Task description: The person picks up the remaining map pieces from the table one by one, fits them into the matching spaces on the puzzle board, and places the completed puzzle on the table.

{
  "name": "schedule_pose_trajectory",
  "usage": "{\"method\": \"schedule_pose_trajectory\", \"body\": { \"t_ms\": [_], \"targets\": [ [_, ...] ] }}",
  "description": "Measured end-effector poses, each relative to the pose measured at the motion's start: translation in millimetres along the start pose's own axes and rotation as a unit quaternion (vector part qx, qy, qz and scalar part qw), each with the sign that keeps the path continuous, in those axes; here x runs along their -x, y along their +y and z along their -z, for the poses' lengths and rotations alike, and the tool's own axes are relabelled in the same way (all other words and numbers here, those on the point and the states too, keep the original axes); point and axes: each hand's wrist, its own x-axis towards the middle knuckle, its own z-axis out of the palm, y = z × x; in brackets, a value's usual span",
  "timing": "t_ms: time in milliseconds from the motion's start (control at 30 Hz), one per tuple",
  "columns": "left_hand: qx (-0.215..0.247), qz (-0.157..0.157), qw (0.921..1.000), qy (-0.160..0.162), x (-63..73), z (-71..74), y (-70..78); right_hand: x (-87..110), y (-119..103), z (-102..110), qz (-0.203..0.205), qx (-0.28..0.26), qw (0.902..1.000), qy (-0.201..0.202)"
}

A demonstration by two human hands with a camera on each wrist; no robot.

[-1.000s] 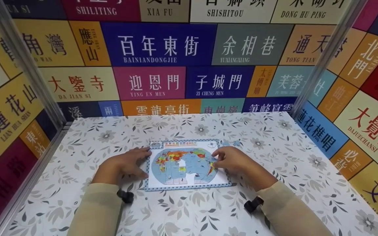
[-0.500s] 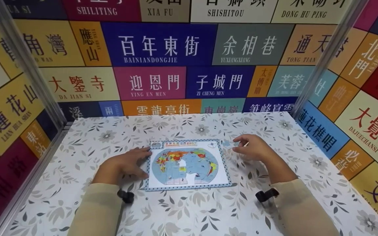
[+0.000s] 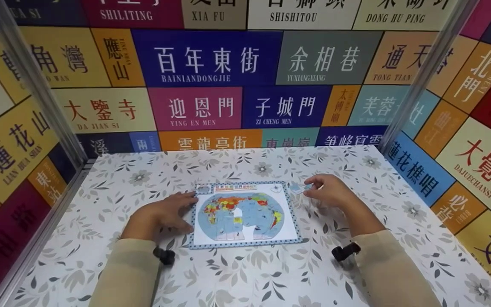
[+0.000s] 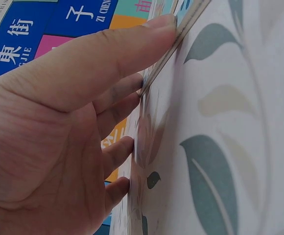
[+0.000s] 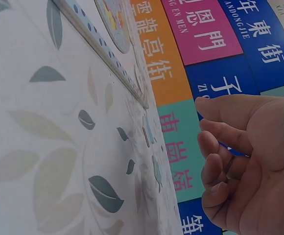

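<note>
"At two o'clock from the map puzzle (image 3: 256, 211), just outside its dotted frame (image 3: 245, 245), what do you have?"

"Two loose pieces on the tabletop (image 3: 245, 281): a nearer piece (image 3: 295, 188) close to the frame and a farther piece (image 5: 157, 172) beside it. Your right grip (image 3: 330, 190) hovers between two and three o'clock, its fingertips by the farther piece."

"Are you holding anything?"

"Nothing shows in your right grip: the right wrist view has its fingers loosely bent, apart from both pieces. Your left grip (image 3: 165, 213) lies at nine o'clock, spread wide, thumb touching the frame's edge, so you seem to be steadying the puzzle."

"Which step are you on, then?"

"Probably choosing your next piece, late in the assembly. Most of the map is filled, with a small gap (image 3: 237, 211) near the centre and a larger gap (image 3: 248, 232) toward six o'clock."

"And your next move?"

"It would call for lowering your right grip, pinching one piece by its edge and turning it to match a gap. Thin pieces may be awkward to lift. Press only lightly on the left, lest the fitted part shift. Which piece suits which gap, you cannot tell from here."
</note>
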Motion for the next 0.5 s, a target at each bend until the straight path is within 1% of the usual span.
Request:
{"method": "schedule_pose_trajectory", "body": {
  "t_ms": [67, 200, 300, 500],
  "targets": [
    [0.003, 0.004, 1.0000, 0.001, 0.1, 0.1, -0.2, -3.2, -0.5, 0.5, 0.000, -0.002, 1.0000, 0.000],
    [0.006, 0.014, 0.9999, 0.001, -0.4, 0.1, 0.3, -10.4, -2.7, 1.4, -0.013, -0.009, 0.9999, -0.003],
    [0.005, 0.017, 0.9998, 0.002, -0.9, -0.3, 0.8, -16.8, -5.0, 0.8, -0.024, -0.019, 0.9995, -0.008],
    [0.001, 0.020, 0.9998, 0.001, -1.1, 0.5, 0.8, -29.3, -8.3, -3.8, -0.028, -0.031, 0.9990, -0.013]
  ]
}}
